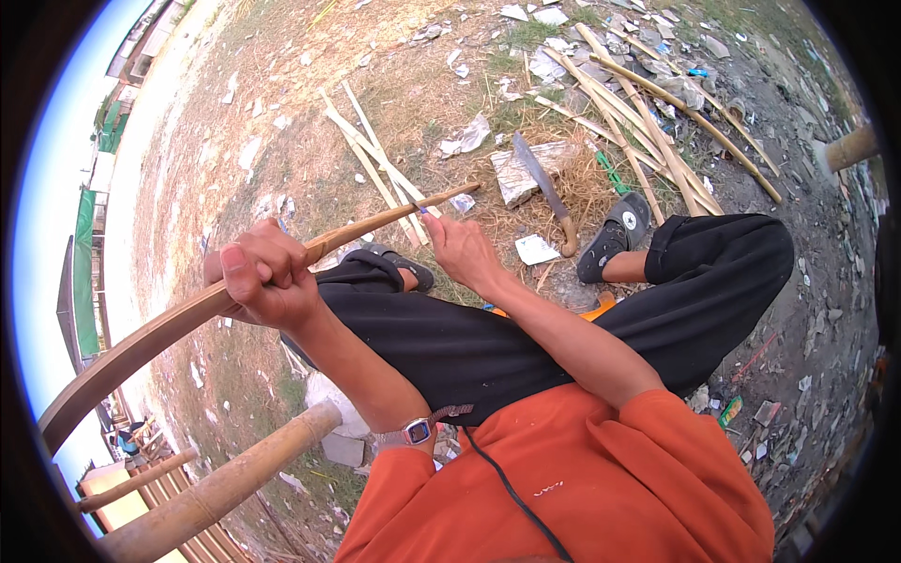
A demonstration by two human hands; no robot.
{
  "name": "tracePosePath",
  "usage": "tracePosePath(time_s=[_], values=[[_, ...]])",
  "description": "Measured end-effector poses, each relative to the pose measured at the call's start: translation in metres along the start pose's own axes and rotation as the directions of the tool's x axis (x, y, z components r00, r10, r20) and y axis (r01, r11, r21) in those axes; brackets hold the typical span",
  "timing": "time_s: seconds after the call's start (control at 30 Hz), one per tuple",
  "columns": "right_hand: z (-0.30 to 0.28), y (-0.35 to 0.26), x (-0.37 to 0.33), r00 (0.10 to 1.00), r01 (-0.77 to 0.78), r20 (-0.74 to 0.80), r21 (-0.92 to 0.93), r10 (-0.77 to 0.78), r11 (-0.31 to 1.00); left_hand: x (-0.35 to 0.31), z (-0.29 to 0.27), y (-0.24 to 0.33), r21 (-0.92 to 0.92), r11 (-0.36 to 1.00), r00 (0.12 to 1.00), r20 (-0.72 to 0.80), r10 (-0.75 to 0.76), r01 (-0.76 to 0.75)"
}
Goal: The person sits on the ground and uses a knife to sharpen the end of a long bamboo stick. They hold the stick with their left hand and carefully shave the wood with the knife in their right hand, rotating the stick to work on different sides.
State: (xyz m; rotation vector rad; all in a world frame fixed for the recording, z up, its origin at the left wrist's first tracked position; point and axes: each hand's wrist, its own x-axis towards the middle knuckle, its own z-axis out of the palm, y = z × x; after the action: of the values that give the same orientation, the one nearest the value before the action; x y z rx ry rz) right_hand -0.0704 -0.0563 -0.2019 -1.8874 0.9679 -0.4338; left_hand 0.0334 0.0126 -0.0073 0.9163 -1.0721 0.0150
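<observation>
My left hand [267,277] is closed around a long bamboo strip [150,336], which slants from the lower left up to a narrow tip near the middle. My right hand [465,251] is closed beside the strip's thin end. From its fingers sticks a small thin tool [419,207] with a dark and blue tip, touching or very near the strip; most of it is hidden. Beyond my right hand, a large knife [535,169] leans across a pale block [512,190], its wooden handle toward me.
Bamboo strips [375,155] lie crossed on the dry grass ahead. More long strips [648,122] are piled at the far right. Thick bamboo poles [225,474] stand out at the lower left and right edge [852,148]. Litter covers the ground around my sandals [619,235].
</observation>
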Motion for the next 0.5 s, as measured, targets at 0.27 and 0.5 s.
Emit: tracePosePath(time_s=[0.27, 0.5], values=[[-0.011, 0.027, 0.012, 0.993, -0.120, -0.013, 0.072, 0.121, 0.990, -0.003, -0.005, 0.002, 0.011, 1.000, 0.997, -0.074, 0.003, -0.002], [0.010, 0.053, 0.015, 0.966, -0.246, 0.029, -0.198, 0.257, 0.949, 0.005, -0.002, 0.002, 0.067, 0.998, 0.990, -0.140, -0.003, 0.013]])
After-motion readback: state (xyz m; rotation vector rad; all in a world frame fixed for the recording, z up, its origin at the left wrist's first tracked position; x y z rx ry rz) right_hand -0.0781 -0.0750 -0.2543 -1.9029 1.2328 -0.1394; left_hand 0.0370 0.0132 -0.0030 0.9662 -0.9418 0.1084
